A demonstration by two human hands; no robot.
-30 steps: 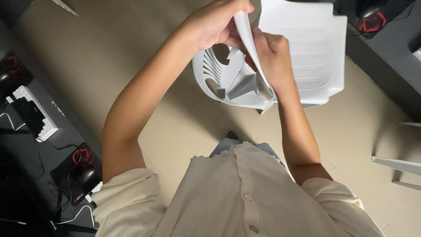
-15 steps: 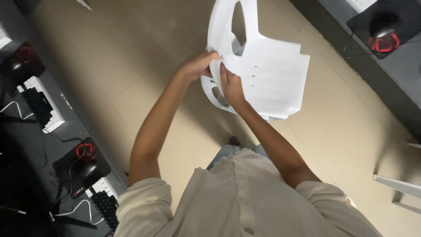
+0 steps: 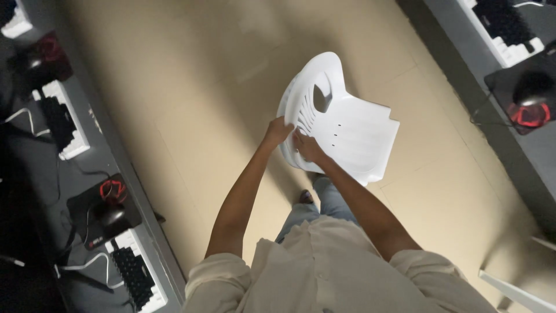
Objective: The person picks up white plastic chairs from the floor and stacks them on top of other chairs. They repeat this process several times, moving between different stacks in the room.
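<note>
Carrying step: left hand (image 3: 279, 131) and right hand (image 3: 307, 148), fingers clamped on white plastic chair (image 3: 347, 130); likely next, lowering onto floor (image 3: 191, 98).

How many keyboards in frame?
4, each partly cut off: top-left corner, left desk middle, left desk bottom, right desk top. More may lie out of view.

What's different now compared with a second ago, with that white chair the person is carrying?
The white plastic chair has gone from close under the camera to arm's length, lower toward the floor, and it has turned so its seat faces up. The arms have straightened. The left hand and right hand keep their grip on the backrest edge; nothing was let go. The desks on both sides look unchanged.
</note>
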